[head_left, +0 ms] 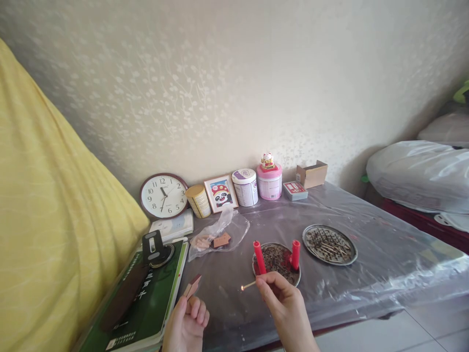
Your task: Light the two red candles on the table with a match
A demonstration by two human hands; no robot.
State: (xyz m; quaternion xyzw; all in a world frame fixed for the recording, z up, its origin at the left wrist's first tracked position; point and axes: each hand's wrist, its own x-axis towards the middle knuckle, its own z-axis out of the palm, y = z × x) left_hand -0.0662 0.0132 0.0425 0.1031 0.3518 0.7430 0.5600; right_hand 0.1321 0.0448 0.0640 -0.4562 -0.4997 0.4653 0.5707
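Nearest the camera, at the bottom edge of the head view, the left hand (186,325) is curled closed, pinching a small matchbox (193,286) upright between thumb and fingers, just beside the corner of a green book (146,298). To its right, the right hand (289,308) holds a match (249,285) in a narrow fingertip pinch. The match points to the left with a small flame at its far end, above the plastic sheet that covers the table (366,288). Just behind this hand's fingers, a round metal dish (277,258) holds dark debris and two red candles: the left candle (259,257) leans slightly and the right candle (295,254) stands nearly upright. The flame is near the left candle but apart from it. A second metal dish (353,253), strewn with thin sticks, lies just right of the first. Farther back lies a crumpled clear bag (220,232). Along the wall stand a round clock (163,195), a gold can (198,200), a framed panda picture (221,193), a white tin (245,187), a pink tin (269,182) with a cat figurine (267,160) on top, and an open cardboard box (311,174). Yellow cloth (44,220) fills the left side.
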